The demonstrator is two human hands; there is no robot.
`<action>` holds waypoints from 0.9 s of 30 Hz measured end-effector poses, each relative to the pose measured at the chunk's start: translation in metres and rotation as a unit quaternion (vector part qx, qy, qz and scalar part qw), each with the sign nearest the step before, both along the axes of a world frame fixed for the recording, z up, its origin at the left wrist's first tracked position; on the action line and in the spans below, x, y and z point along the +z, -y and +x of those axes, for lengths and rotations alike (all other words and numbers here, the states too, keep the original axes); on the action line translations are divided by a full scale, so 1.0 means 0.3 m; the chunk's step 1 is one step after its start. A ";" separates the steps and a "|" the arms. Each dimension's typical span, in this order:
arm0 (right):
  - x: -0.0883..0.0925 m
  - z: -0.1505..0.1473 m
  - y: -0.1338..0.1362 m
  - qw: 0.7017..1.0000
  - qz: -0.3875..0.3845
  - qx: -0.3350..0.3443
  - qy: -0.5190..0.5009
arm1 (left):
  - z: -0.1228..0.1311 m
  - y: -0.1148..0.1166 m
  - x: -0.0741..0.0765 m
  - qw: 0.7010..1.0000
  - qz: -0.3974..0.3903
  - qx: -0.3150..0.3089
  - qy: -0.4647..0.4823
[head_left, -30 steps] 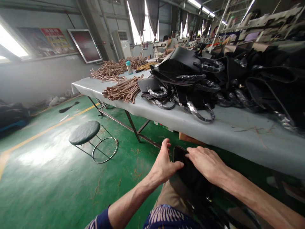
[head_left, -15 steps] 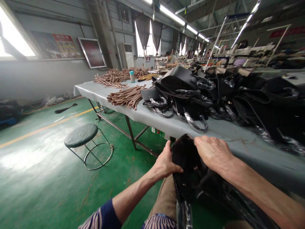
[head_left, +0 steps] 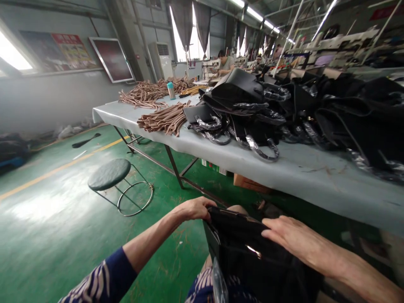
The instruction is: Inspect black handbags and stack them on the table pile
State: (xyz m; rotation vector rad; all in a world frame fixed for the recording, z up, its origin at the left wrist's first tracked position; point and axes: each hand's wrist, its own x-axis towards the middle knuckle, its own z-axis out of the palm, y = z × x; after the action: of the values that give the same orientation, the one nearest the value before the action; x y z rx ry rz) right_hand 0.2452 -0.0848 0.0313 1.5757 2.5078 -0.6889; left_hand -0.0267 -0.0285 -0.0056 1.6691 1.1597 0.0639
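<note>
A black bag [head_left: 246, 256] lies across my lap, with a small shiny metal piece on its face and a plastic-wrapped handle hanging at its left side. My left hand [head_left: 197, 209] grips the bag's upper left corner, fingers curled over the edge. On the right, my right hand [head_left: 284, 231] holds the bag's upper edge, its fingers bent over the black material. Beyond them, a heap of black bags [head_left: 240, 90] with plastic-wrapped handles covers much of the grey-topped table [head_left: 202, 145].
Brown strips [head_left: 164, 120] lie in bundles on the table near a teal-capped bottle [head_left: 171, 90]. A round stool [head_left: 109, 174] stands on the green floor at left. Under the table is a cardboard box [head_left: 249, 183]. A person [head_left: 225, 63] sits in the background.
The bag has come lower and its top edge is spread wider. My left hand has moved left and now curls over the corner; my right hand has moved down.
</note>
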 end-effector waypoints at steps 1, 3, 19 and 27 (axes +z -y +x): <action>-0.009 -0.002 0.005 1.000 -0.003 0.003 -0.003 | 0.004 -0.001 -0.003 1.000 0.007 -0.016 -0.014; -0.014 -0.009 0.009 1.000 -0.008 0.008 0.004 | 0.018 -0.012 0.016 0.996 0.043 -0.060 -0.047; -0.025 -0.029 0.015 0.998 -0.002 -0.008 0.057 | 0.245 0.041 0.093 0.947 0.223 -0.157 -0.167; -0.036 0.015 -0.015 0.999 -0.030 0.005 0.026 | 0.149 0.032 0.069 0.963 0.197 -0.139 -0.122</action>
State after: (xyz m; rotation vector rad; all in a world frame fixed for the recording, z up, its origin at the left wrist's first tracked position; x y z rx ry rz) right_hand 0.2497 -0.0802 0.0204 1.5390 2.4332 -0.7065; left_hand 0.0180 -0.0380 0.0151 2.2310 1.1307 -0.0975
